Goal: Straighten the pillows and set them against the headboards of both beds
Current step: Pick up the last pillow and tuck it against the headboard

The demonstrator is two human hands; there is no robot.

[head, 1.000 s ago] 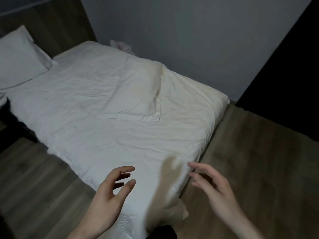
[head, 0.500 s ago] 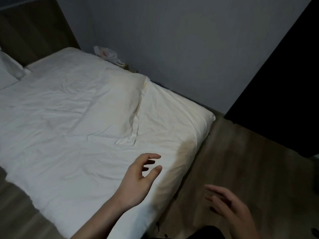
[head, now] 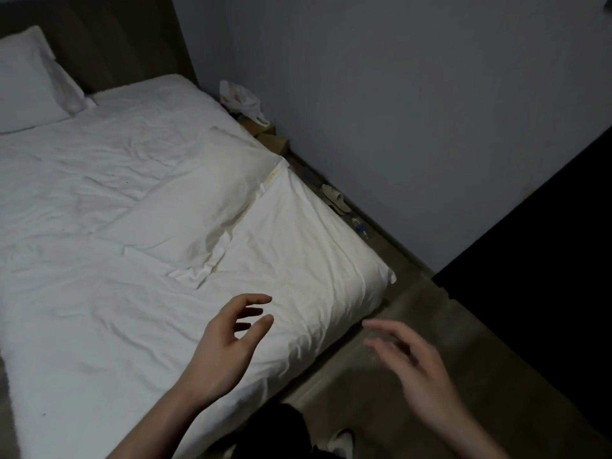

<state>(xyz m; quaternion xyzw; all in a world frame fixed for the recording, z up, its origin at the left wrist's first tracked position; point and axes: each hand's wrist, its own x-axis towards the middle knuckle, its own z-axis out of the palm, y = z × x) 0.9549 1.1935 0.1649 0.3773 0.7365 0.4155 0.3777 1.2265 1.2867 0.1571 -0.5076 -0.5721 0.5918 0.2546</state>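
Both hands empty. Left hand [head: 228, 346] hovers over the foot end of the bed [head: 99, 326], fingers loosely curled, thumb and forefinger apart, nothing between them. Right hand [head: 417, 362] is spread wide over the wooden floor [head: 381, 392], just off the mattress corner, slightly blurred.

Stray pillow [head: 195, 207]: lies flat mid-bed, ahead of the left hand and well short of the headboard [head: 109, 44], skewed to the bed's axis. Its open flap end, creased, points toward the hands. Judgement: light, soft, will sag if lifted by one corner; the case looks loose and may slide on the filling. Best taken at two corners or both short sides, through to the stuffing.

Beyond it, a second pillow [head: 26, 84] leans at the headboard, far left of the grip.

Room: bed surface between pillow and headboard is bare, a clear path. Right of the pillow the mattress edge drops into a narrow gap along the wall [head: 397, 94], holding a bag [head: 241, 101], a slipper [head: 336, 198]; avoid pushing that way.
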